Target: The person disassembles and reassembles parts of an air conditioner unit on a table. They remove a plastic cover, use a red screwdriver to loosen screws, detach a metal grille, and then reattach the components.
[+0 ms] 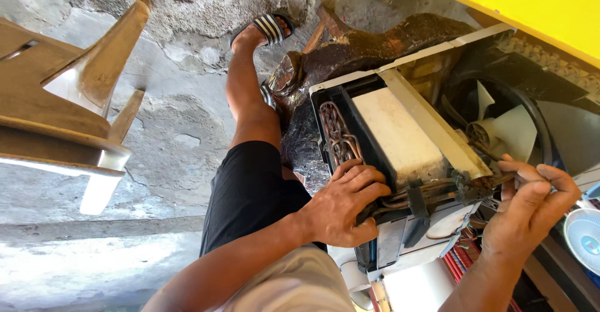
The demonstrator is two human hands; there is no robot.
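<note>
Your left hand (342, 204) grasps the copper tubes (420, 194) at the air conditioner unit (400, 138); these run toward your right hand (528, 209), whose grip pinches their far end.

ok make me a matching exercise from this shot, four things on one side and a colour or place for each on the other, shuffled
Things:
1. fan blades
2. plastic chair
3. left hand
4. panel

Colour or place:
A. bright yellow, upper right corner
B. white, inside a round black shroud
C. brown, far left
D. gripping the unit's edge by the copper tubes

Pairs: 1-B, 2-C, 3-D, 4-A
</note>
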